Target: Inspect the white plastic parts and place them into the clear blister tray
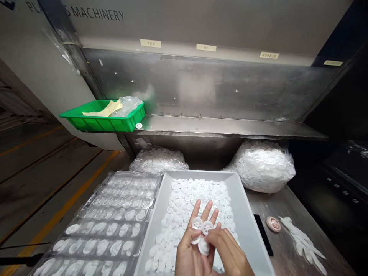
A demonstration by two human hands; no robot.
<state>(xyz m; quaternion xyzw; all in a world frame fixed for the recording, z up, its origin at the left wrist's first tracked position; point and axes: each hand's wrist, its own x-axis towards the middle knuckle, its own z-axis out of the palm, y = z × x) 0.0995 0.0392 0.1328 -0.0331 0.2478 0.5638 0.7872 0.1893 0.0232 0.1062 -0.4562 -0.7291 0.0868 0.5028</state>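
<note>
Several small round white plastic discs with spoke-like openings (197, 223) rest on the fingers and palm of my left hand (185, 251), whose thumb presses on them while the other fingers stretch forward. From the right, my right hand (230, 251) pinches one white disc (207, 227) at its edge. Both hands are over a grey plastic bin (245, 222), which holds a thick layer of loose white discs (198, 191). To its left lies a clear blister tray (149, 199); its nearer rows of pockets contain white discs (102, 247), while glare blurs the farther rows.
Two clear bags of white parts, left (159, 161) and right (263, 166), sit behind the bin. A green basket (100, 123) and a single disc (138, 125) are on the metal shelf (201, 124). At right lie a black phone-like slab (263, 234), a pink round object (273, 224) and white gloves (301, 241).
</note>
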